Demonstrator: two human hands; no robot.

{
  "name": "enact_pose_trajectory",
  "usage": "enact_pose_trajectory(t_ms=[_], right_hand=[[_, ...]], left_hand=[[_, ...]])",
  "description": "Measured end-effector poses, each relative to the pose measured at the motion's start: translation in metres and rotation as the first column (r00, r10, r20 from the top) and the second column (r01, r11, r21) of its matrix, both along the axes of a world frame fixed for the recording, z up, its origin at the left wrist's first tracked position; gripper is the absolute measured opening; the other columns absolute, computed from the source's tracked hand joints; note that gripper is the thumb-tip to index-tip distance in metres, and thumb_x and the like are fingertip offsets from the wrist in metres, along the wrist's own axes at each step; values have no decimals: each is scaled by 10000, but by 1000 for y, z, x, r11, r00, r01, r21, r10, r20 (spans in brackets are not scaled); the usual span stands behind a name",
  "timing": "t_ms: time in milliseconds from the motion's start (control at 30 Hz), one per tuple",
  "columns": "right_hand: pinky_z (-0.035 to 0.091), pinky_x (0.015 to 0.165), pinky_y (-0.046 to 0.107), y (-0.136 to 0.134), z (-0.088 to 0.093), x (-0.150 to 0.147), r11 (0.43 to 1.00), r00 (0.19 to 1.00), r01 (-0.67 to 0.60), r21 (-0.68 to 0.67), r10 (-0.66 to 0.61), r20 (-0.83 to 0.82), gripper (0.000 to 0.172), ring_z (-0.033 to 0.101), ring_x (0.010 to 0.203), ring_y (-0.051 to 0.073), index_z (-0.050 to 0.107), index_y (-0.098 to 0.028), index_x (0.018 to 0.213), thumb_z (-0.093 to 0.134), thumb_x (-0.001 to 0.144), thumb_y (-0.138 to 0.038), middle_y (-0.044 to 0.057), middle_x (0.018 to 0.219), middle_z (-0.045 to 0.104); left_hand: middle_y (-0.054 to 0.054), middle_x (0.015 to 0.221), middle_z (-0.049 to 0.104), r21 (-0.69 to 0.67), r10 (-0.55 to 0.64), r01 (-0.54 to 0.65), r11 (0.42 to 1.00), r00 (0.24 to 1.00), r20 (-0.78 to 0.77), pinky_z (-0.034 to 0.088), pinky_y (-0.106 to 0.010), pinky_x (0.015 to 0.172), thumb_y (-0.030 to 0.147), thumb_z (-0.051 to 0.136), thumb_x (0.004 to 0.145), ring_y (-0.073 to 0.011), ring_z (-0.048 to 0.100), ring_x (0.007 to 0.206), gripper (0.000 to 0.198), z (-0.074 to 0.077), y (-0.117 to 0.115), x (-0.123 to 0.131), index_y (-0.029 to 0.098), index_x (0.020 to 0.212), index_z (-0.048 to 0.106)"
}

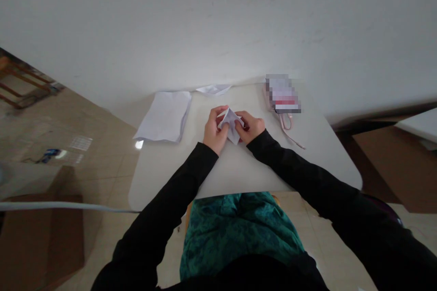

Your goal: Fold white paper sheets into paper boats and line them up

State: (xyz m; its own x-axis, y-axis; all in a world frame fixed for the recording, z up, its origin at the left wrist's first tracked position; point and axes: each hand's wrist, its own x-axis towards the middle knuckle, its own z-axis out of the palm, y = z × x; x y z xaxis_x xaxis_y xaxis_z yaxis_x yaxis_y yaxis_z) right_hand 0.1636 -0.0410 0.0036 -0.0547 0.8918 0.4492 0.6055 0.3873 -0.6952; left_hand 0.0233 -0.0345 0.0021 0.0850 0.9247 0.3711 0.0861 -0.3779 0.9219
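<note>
Between my two hands is a small piece of folded white paper (232, 132), its upper corner standing up in a point. My left hand (215, 131) grips its left side, thumb on the near face and fingers behind. On the other side my right hand (251, 126) grips it the same way, the thumb pressed to the paper's near face. Some fingertips are hidden behind the folds. A stack of white paper sheets (165, 116) lies to the left of my left hand. Against the wall rests another folded white paper (214, 89).
The white table (239, 175) has rounded corners and stands against a pale wall (211, 22). At its back right lies a phone-like object (282, 93), blurred out, with a pink strap (288, 122). Cardboard boxes (399, 159) stand on the floor on both sides.
</note>
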Motion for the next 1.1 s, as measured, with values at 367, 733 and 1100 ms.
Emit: enact_pose_trajectory(t_ms=[367, 733, 1100], right_hand=[[547, 518, 272, 18, -11, 6, 874, 645, -418, -247, 94, -758, 365, 642, 700, 152, 731, -206, 954, 538, 645, -188, 39, 1025, 700], [518, 868, 388, 21, -5, 8, 760, 387, -597, -256, -7, -922, 235, 638, 900, 204, 765, -190, 756, 693, 535, -150, 49, 898, 713], [538, 846, 390, 15, -15, 1, 900, 646, -430, -72, 251, -721, 227, 648, 937, 210, 728, -194, 876, 722, 699, -336, 69, 1030, 665]], left_hand=[[-18, 943, 672, -425, -44, 171, 889, 955, 293, 515, -250, 673, 195, 623, 691, -147, 637, 820, 231, 9, 6, -13, 197, 914, 563], [-62, 892, 641, -592, -79, 388, 707, 875, 478, 581, -342, 664, 382, 470, 793, -183, 651, 765, 336, 23, 10, -23, 180, 1024, 607], [-58, 920, 681, -454, -1, 130, 881, 962, 274, 612, -384, 669, 239, 786, 657, -204, 702, 726, 809, 13, -2, -10, 266, 1322, 325]])
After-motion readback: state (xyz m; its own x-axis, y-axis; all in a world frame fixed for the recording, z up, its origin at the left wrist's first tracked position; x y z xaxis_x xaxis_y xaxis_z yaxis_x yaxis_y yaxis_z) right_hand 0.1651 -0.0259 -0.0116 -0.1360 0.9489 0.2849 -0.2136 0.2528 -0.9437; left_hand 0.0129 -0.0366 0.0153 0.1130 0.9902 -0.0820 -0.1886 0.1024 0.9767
